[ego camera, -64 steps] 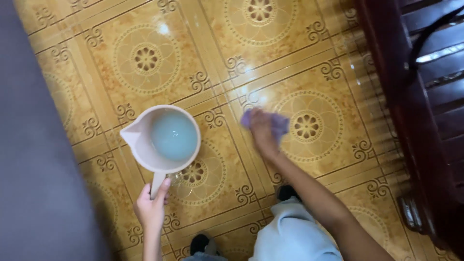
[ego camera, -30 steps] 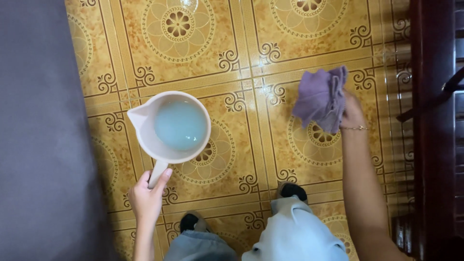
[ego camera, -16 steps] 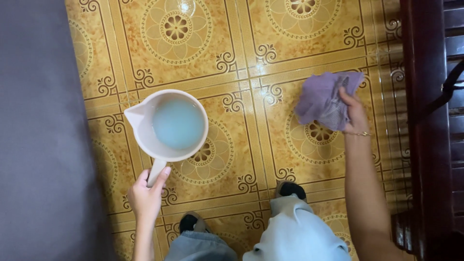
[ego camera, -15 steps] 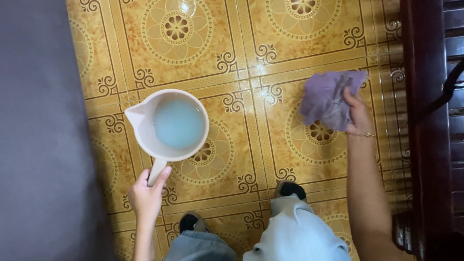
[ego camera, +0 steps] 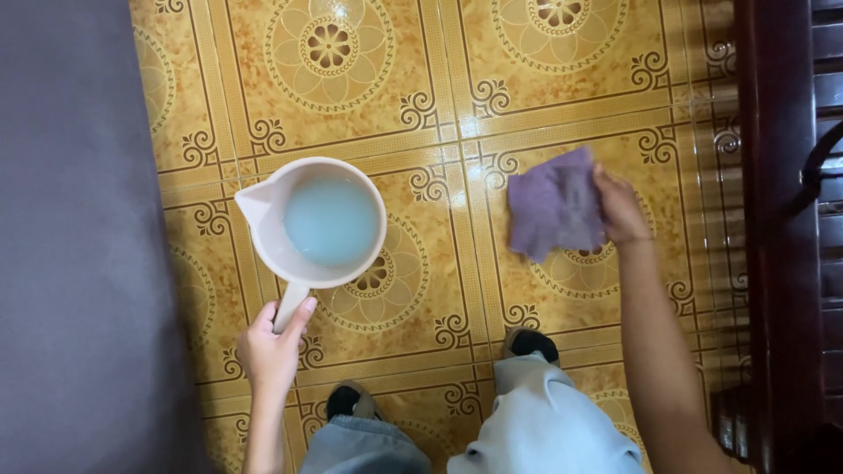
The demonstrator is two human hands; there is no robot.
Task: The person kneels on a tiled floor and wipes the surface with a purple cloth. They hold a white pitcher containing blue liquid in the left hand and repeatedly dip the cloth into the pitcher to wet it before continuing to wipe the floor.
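Grey wall [ego camera: 70, 237] left, dark wooden furniture [ego camera: 781, 219] right, patterned tiles [ego camera: 369, 79] between.

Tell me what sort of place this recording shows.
Most likely a room in a home: glossy yellow patterned floor tiles, dark red wooden furniture along one side, and a person standing with a water-filled jug in the left hand and a purple cloth in the right hand.

Person standing on patterned tile floor [ego camera: 378, 53], both hands occupied.
L hand [ego camera: 270, 351] grips handle of jug [ego camera: 312, 224] w/ pale liquid; R hand [ego camera: 622, 211] holds purple cloth [ego camera: 553, 206].
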